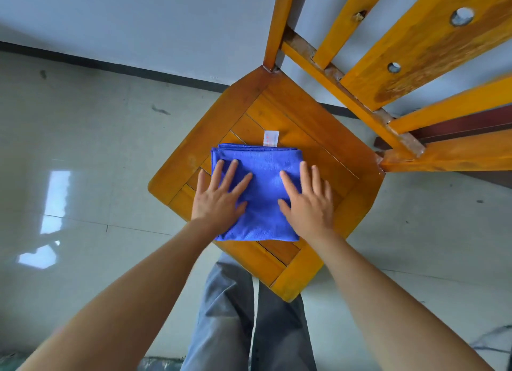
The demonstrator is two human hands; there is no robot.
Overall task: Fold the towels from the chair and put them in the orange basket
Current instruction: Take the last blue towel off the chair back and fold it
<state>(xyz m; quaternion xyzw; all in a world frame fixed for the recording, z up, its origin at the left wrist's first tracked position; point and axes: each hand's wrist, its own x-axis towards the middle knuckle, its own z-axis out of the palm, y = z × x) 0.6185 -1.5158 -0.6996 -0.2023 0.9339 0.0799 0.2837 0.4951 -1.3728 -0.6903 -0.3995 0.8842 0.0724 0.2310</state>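
One blue towel (263,193) lies folded in a square in the middle of the frame, on the seat of one yellow wooden chair (293,113). One small white tag (271,138) sticks out from its top edge. Two hands press flat on the towel. The left hand (220,197) is on its left side, fingers straight and spread apart. The right hand (310,201) is on its right side, fingers straight and a little spread. Two legs in grey trousers (249,315) show at the bottom, over a pale tiled floor (83,149).
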